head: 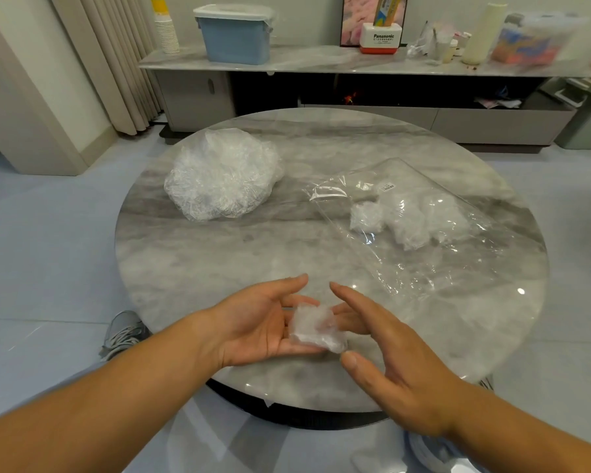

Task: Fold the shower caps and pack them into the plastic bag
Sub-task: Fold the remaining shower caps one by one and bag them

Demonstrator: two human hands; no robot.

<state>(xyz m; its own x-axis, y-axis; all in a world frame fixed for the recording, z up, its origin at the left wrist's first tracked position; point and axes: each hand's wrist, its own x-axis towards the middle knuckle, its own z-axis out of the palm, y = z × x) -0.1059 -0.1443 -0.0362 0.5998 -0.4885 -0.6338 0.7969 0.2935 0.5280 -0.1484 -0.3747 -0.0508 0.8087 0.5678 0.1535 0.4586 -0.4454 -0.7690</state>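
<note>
A small folded clear shower cap (316, 327) lies on the fingers of my left hand (260, 324), palm up, fingers straight, above the near edge of the round marble table (219, 254). My right hand (386, 353) hovers beside the cap with fingers extended; its fingertips reach under or against the cap's right side. A pile of unfolded clear shower caps (220, 174) sits at the table's far left. The clear plastic bag (420, 230) lies flat on the right side, with a few folded caps (396, 216) inside.
A low marble-topped cabinet (321, 61) runs along the far wall with a blue lidded bin (234, 34), a stack of paper cups (166, 29) and assorted boxes. A grey sneaker (123, 331) shows on the floor at the table's left.
</note>
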